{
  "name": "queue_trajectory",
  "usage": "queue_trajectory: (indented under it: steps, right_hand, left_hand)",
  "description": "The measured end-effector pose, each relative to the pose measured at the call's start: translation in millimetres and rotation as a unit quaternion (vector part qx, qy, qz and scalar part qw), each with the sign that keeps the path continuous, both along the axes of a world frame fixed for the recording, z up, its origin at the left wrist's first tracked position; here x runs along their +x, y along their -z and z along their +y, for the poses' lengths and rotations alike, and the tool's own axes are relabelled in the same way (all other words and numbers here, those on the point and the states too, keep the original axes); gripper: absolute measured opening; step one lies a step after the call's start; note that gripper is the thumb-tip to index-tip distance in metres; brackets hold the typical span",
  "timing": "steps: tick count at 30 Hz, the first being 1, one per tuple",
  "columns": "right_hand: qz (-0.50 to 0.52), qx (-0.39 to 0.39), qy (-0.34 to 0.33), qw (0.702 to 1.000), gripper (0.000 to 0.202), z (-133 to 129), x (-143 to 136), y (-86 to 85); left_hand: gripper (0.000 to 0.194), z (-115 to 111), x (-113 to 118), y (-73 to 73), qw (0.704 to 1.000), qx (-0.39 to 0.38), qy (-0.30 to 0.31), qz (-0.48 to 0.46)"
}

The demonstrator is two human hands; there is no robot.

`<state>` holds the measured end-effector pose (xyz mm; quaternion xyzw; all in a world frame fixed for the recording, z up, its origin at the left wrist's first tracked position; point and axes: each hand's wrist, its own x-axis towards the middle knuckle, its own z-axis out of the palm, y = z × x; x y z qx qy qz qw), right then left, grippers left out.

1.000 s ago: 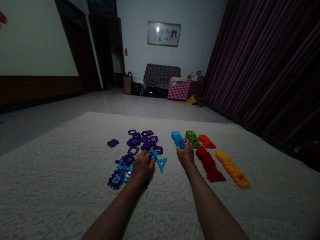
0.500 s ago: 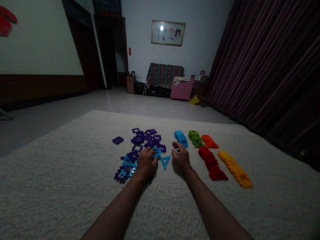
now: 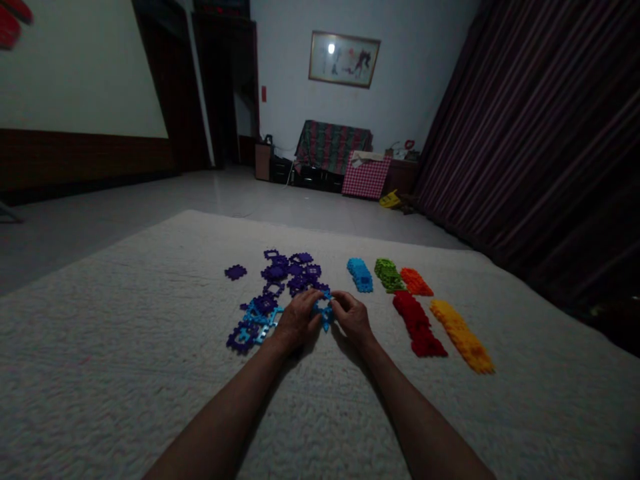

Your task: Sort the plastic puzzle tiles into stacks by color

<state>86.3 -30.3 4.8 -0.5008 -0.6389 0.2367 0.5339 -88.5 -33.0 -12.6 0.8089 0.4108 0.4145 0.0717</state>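
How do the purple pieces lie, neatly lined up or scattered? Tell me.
Scattered: the purple pieces overlap in a loose, uneven spread, and one flat piece lies apart at left.

On my feed, the left hand (image 3: 300, 317) and right hand (image 3: 353, 318) partly hide a light-blue toothed piece (image 3: 325, 313); I can't quite make out its outline.

The room is dim. A framed painting (image 3: 353, 63) hangs on the pale back wall (image 3: 283, 73), its glass catching a bright spot of light. Below, a striped cloth (image 3: 333, 147) drapes over something on a low black cabinet (image 3: 310, 176), just beside a checked cloth (image 3: 367, 177). Dark pleated curtains (image 3: 510, 127) cover the right side; brown wainscoting (image 3: 75, 157) lines the left wall (image 3: 80, 73), above a smooth grey floor (image 3: 165, 192).
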Motion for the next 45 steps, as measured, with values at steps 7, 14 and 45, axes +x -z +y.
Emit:
queue_trajectory:
  steps: [7,14,45]
  right_hand:
    - [-0.134,0.09,0.188,0.969,0.023,7.3,35.8,-18.8]
    - [-0.119,0.05,0.09,0.987,0.025,8.4,46.6,-18.9]
    - [-0.283,-0.004,-0.012,0.959,0.039,-8.8,55.2,-13.1]
  left_hand:
    - [0.047,1.7,-0.5,7.0,0.999,-0.001,-0.037,-0.003]
    - [0.043,3.5,-0.3,10.0,0.999,0.001,-0.049,-0.021]
    - [0.033,4.2,1.4,10.9,0.997,-0.007,-0.07,-0.01]
